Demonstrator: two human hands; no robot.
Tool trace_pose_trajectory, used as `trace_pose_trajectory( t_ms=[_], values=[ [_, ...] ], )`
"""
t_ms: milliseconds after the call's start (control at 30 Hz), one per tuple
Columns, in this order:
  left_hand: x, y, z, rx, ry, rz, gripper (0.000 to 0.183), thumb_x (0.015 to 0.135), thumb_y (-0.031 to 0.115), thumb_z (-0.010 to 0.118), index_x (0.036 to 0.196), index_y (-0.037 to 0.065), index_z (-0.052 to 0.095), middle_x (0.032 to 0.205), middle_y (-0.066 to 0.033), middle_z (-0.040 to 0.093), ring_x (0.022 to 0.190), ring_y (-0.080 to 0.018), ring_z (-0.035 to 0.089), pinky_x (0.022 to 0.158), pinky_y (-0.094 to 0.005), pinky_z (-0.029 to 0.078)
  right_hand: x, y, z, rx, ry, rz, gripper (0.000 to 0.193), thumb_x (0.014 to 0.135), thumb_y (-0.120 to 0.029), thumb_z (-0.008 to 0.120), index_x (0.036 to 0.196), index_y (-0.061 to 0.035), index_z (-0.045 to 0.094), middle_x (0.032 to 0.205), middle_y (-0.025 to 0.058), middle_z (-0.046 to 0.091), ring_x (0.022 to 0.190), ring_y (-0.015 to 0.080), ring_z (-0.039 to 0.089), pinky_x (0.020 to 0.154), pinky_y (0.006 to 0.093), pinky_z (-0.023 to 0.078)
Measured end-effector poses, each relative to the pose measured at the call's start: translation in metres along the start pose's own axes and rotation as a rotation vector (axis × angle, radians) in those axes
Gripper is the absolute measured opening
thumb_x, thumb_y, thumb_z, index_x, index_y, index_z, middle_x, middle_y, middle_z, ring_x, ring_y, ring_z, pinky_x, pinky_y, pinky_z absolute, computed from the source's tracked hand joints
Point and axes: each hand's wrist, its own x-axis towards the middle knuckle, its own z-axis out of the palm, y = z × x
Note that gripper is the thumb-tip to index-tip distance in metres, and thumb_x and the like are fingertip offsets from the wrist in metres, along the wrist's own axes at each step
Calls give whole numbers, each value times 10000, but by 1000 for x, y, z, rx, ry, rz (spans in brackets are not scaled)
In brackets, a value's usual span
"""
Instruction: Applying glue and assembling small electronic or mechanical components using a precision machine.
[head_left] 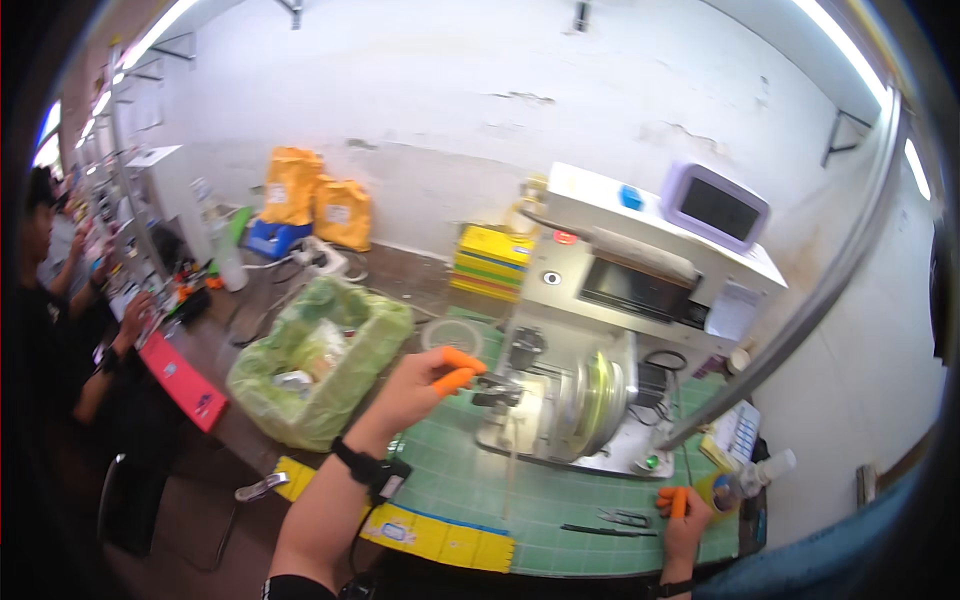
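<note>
My left hand (408, 392), with orange covers on thumb and forefinger, reaches over the green cutting mat (450, 500) to the bench machine. Its two covered tips come together beside a small dark metal fixture (497, 390); anything between them is too small to make out. Right of that fixture, the machine (600, 280) carries a clear wheel with a yellow-green band (598, 405). My right hand (686, 522), also with orange-covered fingers, rests low on the mat's right part with its fingers curled. Near it lie small snips (626, 517) and dark tweezers (608, 531).
A lined bin (325, 425) stands left of the mat, and a yellow strip (440, 540) runs along the front edge. Yellow boxes (490, 262) stand behind. A bottle (765, 470) is at right, under a slanting metal post (800, 310). Another person (60, 330) sits far left.
</note>
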Motion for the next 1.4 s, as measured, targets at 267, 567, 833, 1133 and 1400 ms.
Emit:
trace_pose_trajectory(
  t_ms=[267, 567, 833, 1133, 1400],
  values=[
    [-5, 6, 2, -68, 27, -48, 183, 1028, 94, 675, 1183, 20, 738, 1145, -40, 749, 971, -113, 665, 856, -276, 527, 5, -19, -1, 1, -28, -79, 205, 1009, -47, 587, 935, 44, 755, 792, 96, 751, 653, 120, 670, 603, 254, 504],
    [-8, 9, 2, -2, 34, -12, 188, 1025, 93, 678, 1182, 9, 737, 1131, -44, 742, 948, -114, 669, 839, -274, 515, 1, -22, -3, 44, -26, -28, 203, 1015, -49, 585, 932, 45, 745, 824, 105, 753, 698, 136, 690, 614, 259, 515],
    [-5, 4, 3, -15, 32, 17, 200, 1032, 105, 671, 1191, -1, 731, 1132, -61, 744, 949, -128, 681, 847, -285, 523, 4, -13, -3, 72, -16, -34, 200, 1012, -61, 590, 927, 54, 730, 854, 112, 760, 713, 137, 697, 626, 257, 508],
    [-6, 9, 6, -15, 33, -12, 211, 1027, 108, 672, 1205, 14, 735, 1048, -45, 735, 934, -117, 664, 850, -282, 510, 3, -9, -6, 30, -18, -41, 215, 1017, -75, 590, 931, 53, 740, 819, 97, 744, 664, 115, 652, 600, 250, 481],
    [-5, 7, 2, -27, 22, -35, 182, 1033, 102, 681, 1187, 20, 731, 1168, -49, 726, 978, -126, 666, 885, -284, 516, 2, -12, 0, 9, -7, -74, 221, 1019, -65, 574, 938, 55, 741, 797, 86, 734, 648, 102, 624, 599, 240, 469]
  ],
)
